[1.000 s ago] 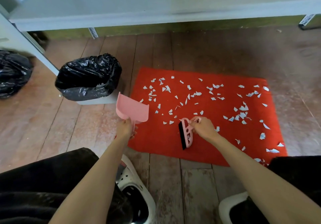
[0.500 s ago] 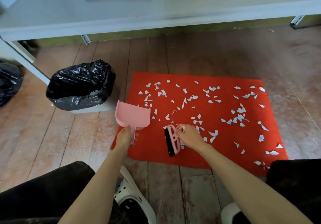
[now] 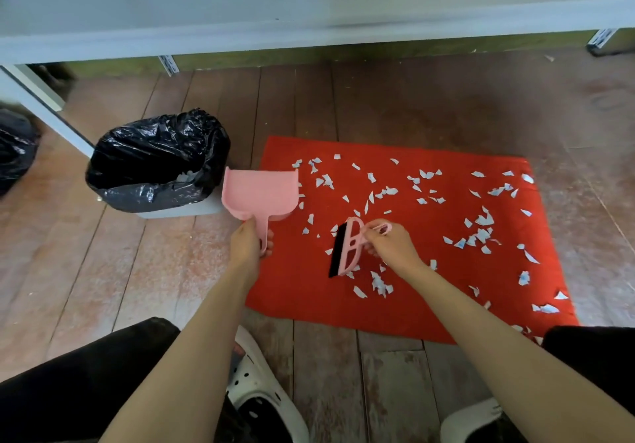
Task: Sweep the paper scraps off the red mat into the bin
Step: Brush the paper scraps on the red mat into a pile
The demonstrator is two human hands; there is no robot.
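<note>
A red mat [image 3: 446,305] lies on the wooden floor, strewn with several white and pale blue paper scraps [image 3: 482,221]. My left hand [image 3: 246,241] grips the handle of a pink dustpan [image 3: 259,193], held at the mat's left edge with its mouth facing away from me. My right hand [image 3: 391,245] holds a small pink brush [image 3: 347,248] with black bristles, its bristle edge down on the mat near the front left. The bin [image 3: 158,160], lined with a black bag, stands just left of the dustpan.
A white desk [image 3: 309,6] spans the back, with a white leg [image 3: 44,112] at the left. Another black bag [image 3: 15,147] sits at the far left edge. My knees and white clogs [image 3: 261,394] are at the bottom.
The brush has moved left across the mat, toward the dustpan, leaving scraps behind it on the right. The dustpan has tilted so that its mouth faces away and shifted closer to the mat's edge.
</note>
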